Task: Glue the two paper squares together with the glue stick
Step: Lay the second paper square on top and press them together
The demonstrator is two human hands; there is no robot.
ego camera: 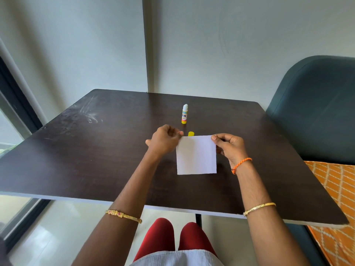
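We pinch the paper (196,154) at its top corners, left hand (164,140) and right hand (229,145), probably to line up the squares; the glue stick (184,114) stands uncapped at twelve o'clock on the counter (96,150).

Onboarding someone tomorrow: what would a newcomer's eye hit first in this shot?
First, the white paper at the centre of the dark table, pinched at its top corners by the left hand and right hand. Next, behind it, the upright uncapped glue stick, its yellow cap just past the paper's top edge.
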